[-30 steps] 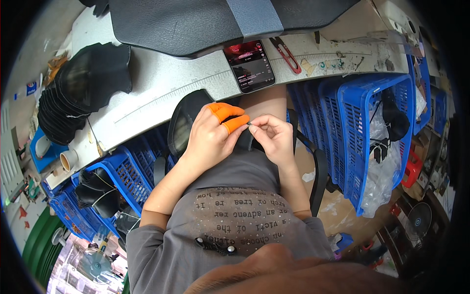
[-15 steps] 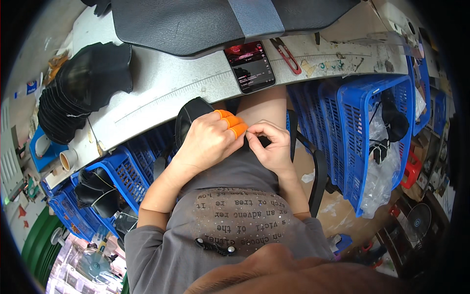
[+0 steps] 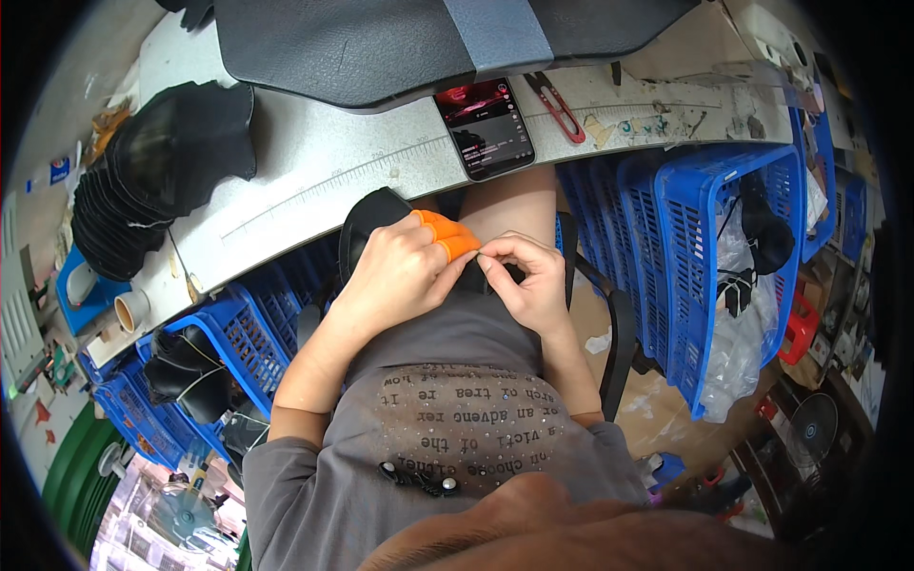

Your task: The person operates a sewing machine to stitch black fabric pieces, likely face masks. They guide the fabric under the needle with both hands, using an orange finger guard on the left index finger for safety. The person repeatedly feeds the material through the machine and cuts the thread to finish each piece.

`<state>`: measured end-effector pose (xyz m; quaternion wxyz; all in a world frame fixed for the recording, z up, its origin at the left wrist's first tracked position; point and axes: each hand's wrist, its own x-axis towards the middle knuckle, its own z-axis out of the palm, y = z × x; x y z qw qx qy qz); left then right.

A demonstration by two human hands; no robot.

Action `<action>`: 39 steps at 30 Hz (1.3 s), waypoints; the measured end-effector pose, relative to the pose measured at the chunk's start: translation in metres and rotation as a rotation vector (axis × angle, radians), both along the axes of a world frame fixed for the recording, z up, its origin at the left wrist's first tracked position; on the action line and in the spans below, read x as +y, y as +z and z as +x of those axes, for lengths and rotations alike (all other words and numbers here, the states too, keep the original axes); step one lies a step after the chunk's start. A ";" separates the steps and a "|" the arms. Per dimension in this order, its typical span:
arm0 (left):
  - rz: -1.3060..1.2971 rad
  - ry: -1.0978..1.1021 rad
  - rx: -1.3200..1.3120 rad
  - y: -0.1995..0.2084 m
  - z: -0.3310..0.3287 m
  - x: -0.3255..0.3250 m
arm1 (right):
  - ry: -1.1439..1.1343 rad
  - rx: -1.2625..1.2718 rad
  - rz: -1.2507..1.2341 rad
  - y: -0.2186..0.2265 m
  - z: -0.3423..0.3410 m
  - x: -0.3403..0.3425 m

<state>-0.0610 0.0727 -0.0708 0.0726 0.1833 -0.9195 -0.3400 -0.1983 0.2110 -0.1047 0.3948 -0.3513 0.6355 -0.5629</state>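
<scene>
My left hand (image 3: 392,271) wears orange finger cots (image 3: 447,236) on several fingers. It is closed on a curved black leather-like piece (image 3: 372,215), whose far end shows beyond the knuckles at the table's front edge; the rest is hidden under the hand. At the left hand's fingertips my right hand (image 3: 536,290) holds a pinch between thumb and index finger. What lies in that pinch is too small to make out. Both hands are above my lap.
On the white table (image 3: 295,176) lie a phone (image 3: 486,130), red-handled thread snips (image 3: 560,109) and a stack of black pieces (image 3: 143,171). A large black padded sheet (image 3: 352,48) covers the back. Blue crates (image 3: 681,257) stand right, more (image 3: 243,328) left. A tape roll (image 3: 132,310) sits near the left edge.
My left fingers have stretched a little toward the right fingertips, and the left thumb has shifted. The right hand stays in almost the same spot, still pinching.
</scene>
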 end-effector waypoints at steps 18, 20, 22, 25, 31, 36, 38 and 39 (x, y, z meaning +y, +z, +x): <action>-0.077 -0.056 -0.011 0.004 -0.002 0.000 | 0.018 -0.022 0.027 -0.003 -0.001 0.002; -0.114 -0.083 -0.051 0.003 0.000 0.000 | 0.026 -0.005 0.023 -0.004 -0.001 0.001; -0.144 -0.103 -0.065 0.002 0.002 0.000 | 0.034 0.005 0.018 -0.003 -0.002 0.000; -0.160 -0.114 -0.042 0.000 0.002 0.000 | 0.040 0.013 0.028 -0.002 0.000 -0.001; -0.148 -0.100 -0.056 -0.003 0.001 0.001 | 0.065 0.078 0.014 -0.001 -0.001 0.000; -0.056 -0.036 0.050 -0.003 -0.001 0.000 | 0.046 -0.012 0.043 -0.002 -0.001 0.001; -0.040 -0.031 0.055 -0.002 -0.002 -0.001 | 0.045 -0.009 0.040 -0.003 -0.002 0.001; -0.033 -0.029 0.058 -0.001 -0.002 -0.001 | 0.049 -0.004 0.038 -0.003 -0.003 0.001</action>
